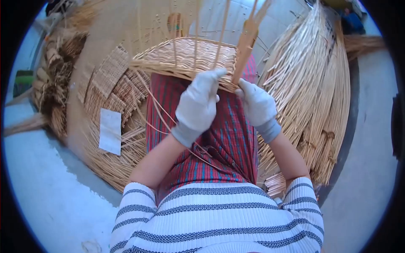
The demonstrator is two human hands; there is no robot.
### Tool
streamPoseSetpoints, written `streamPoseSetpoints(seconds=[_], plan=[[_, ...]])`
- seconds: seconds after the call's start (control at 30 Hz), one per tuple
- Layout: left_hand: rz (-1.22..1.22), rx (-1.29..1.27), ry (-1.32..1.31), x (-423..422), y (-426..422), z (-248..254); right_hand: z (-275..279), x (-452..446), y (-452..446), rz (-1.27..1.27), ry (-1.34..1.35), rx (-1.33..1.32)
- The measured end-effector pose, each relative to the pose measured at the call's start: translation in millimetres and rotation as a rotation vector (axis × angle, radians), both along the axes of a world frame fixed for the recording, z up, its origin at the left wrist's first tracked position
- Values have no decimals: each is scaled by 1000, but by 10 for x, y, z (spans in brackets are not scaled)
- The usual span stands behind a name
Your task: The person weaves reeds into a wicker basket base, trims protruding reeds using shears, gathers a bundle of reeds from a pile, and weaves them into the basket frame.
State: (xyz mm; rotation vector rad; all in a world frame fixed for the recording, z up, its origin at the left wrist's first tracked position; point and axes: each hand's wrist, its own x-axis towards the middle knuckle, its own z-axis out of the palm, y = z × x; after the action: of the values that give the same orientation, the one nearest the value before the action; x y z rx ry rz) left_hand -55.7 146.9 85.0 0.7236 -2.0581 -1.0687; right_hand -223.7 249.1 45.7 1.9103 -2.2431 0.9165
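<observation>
A partly woven basket (185, 52) of pale straw-coloured strands rests tilted at my knees, with thin upright stakes (196, 33) along its near edge and a thicker bundle at its right corner. My left hand (198, 101), in a white glove, is closed at the near edge, index finger reaching toward the corner; what its fingers pinch is hidden. My gloved right hand (258, 104) grips the basket's right corner, thumb and fingers at the foot of the bundle. Loose weaving strands (158, 107) trail from the basket's left side past my left wrist onto the red plaid cloth (230, 139) over my lap.
Woven panels (110, 71) lie on the floor to the left, beside a white sheet (110, 130). Bundled straw (55, 80) is stacked farther left. A large sheaf of long strands (310, 88) spreads along the right side. Small scraps dot the floor ahead.
</observation>
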Motion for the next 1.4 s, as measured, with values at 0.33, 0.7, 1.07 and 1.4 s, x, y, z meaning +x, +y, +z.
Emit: streamPoseSetpoints(seconds=[0.33,0.7,1.07,1.4], plan=[[-377,572,-561,-518,-507,243,96,-523,-76,141,-962,430],[-423,489,-528,-574,-454,277,-202,-739,-472,41,-332,97],[-219,104,-298,-458,-248,-110,-403,-701,-462,61,-504,-35],[-80,-266,-81,-53,296,-284,-169,-638,-336,192,-396,-155]])
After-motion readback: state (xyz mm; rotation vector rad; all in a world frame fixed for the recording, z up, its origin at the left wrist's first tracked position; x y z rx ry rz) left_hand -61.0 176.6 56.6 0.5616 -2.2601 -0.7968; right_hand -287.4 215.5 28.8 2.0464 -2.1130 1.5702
